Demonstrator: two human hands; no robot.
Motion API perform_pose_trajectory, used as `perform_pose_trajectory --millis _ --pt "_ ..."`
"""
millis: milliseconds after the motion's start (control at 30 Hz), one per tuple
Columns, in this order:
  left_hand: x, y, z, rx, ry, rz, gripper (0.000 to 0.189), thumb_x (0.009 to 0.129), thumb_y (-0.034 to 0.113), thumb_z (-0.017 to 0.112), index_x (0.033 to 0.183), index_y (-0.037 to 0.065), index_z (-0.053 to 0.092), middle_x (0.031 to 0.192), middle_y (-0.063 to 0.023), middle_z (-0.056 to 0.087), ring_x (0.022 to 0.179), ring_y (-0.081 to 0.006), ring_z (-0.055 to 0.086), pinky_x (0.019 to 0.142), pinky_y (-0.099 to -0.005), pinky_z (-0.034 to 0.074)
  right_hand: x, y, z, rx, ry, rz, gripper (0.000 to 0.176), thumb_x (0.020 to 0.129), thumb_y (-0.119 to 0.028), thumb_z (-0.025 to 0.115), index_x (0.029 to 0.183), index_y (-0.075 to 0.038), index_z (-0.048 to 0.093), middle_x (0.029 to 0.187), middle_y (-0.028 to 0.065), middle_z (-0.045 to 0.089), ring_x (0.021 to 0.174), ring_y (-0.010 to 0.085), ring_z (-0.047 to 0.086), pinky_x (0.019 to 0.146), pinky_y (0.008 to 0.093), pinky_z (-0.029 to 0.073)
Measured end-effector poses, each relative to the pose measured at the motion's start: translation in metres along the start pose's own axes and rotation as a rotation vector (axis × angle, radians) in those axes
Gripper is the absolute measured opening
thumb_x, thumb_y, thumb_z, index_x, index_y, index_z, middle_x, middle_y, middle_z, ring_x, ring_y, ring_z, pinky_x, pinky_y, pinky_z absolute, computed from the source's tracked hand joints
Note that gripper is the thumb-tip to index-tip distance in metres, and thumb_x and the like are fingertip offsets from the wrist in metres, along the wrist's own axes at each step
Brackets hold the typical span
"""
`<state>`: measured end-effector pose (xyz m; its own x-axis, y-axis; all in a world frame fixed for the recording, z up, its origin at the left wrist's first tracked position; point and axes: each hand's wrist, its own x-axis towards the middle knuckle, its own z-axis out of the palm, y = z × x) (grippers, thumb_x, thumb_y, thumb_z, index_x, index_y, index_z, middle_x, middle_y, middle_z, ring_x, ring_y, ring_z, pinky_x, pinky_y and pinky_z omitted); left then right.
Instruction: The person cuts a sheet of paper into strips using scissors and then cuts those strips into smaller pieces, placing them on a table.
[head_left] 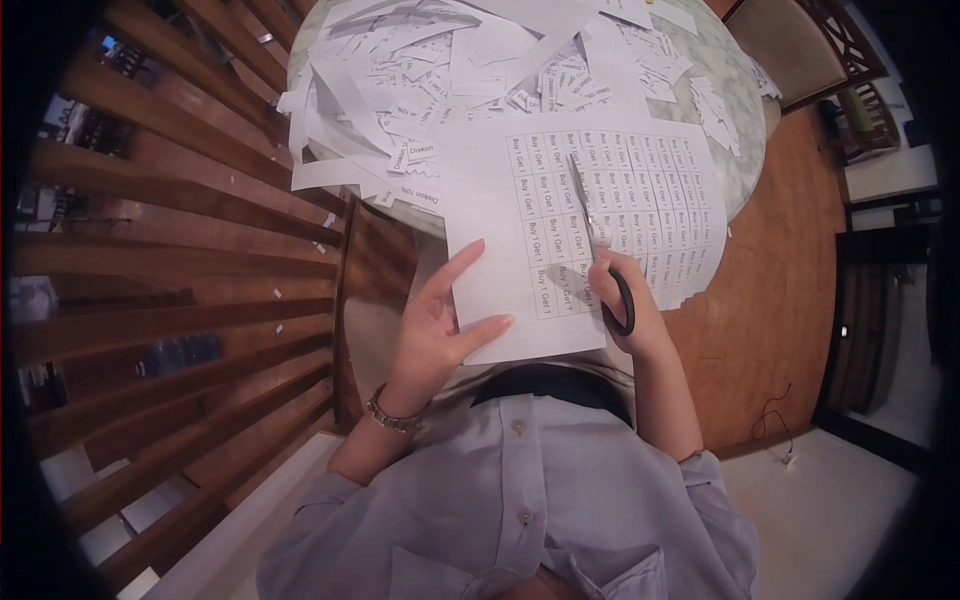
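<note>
A white sheet of paper (485, 200), printed with a grid of "Buy 1 Get 1" boxes, extends from over the table's near edge towards my lap. My left hand (430, 315) grips its left side, with the thumb on top and the index finger stretched along the margin; the other fingers are partly hidden. Scissors (627, 310) with black handles are in my right hand (625, 285), fingers through the loops. Their blades point away from me and overlap the printed grid. Further sheet edges show at the lower right of the paper.
Beyond the sheet stands a round marble-patterned table (745, 130). Cut paper slips (400, 110) and long strips heap on its far left, with more slips (715, 115) at the right. Wooden slats (190, 270) rise on the left. A chair (790, 50) stands at the back right.
</note>
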<state>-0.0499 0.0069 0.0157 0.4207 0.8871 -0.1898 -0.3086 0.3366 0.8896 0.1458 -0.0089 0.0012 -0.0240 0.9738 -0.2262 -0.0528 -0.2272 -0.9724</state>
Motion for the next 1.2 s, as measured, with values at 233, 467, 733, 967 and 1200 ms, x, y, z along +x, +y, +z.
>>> perform_pose_trajectory --millis 233,467,733,967,1200 --pt "0.0 -0.002 -0.002 -0.005 -0.009 0.027 0.061 0.068 -0.011 0.058 0.121 -0.004 0.03 0.112 -0.0137 0.044 0.101 -0.0155 0.045 0.085 -0.0267 0.039 -0.001 -0.01 0.011 0.014 0.059 -0.015 0.044 0.08 -0.036 0.051 0.093 0.005 0.053 0.061 0.0013 0.052 0.058 0.0052 0.048 0.05 0.0193 0.039" --pt "0.0 -0.002 -0.007 -0.007 -0.038 0.021 0.061 0.068 -0.011 0.057 0.122 -0.004 0.029 0.113 -0.0143 0.043 0.103 -0.0165 0.044 0.086 -0.0273 0.038 -0.005 -0.022 0.0 -0.026 -0.053 0.174 0.039 0.08 -0.034 0.05 0.085 0.005 0.051 0.052 0.0031 0.049 0.031 0.0063 0.041 0.028 0.0168 0.03" --pt "-0.006 -0.004 -0.001 -0.049 -0.074 0.013 0.062 0.069 -0.011 0.056 0.123 -0.004 0.025 0.116 -0.0145 0.04 0.106 -0.0166 0.041 0.088 -0.0276 0.037 -0.001 -0.02 0.0 0.1 -0.042 0.074 0.048 0.08 -0.041 0.049 0.085 0.007 0.05 0.05 0.0033 0.048 0.033 0.0055 0.043 0.03 0.0167 0.032" --pt "-0.006 -0.001 0.0 -0.081 -0.033 -0.022 0.065 0.065 -0.012 0.057 0.122 -0.004 0.028 0.117 -0.0151 0.039 0.107 -0.0178 0.041 0.09 -0.0285 0.033 0.0 -0.025 0.001 0.001 -0.036 0.117 0.044 0.08 -0.038 0.049 0.087 0.006 0.051 0.05 0.0018 0.048 0.033 0.0049 0.042 0.03 0.0162 0.032" --pt "-0.007 -0.001 -0.001 -0.037 -0.062 -0.006 0.061 0.069 -0.011 0.056 0.122 -0.005 0.026 0.115 -0.0155 0.04 0.105 -0.0173 0.041 0.088 -0.0283 0.037 0.001 -0.019 0.003 0.003 0.01 0.089 0.042 0.08 -0.036 0.05 0.084 0.005 0.052 0.05 0.002 0.048 0.034 0.0057 0.042 0.031 0.0173 0.032"
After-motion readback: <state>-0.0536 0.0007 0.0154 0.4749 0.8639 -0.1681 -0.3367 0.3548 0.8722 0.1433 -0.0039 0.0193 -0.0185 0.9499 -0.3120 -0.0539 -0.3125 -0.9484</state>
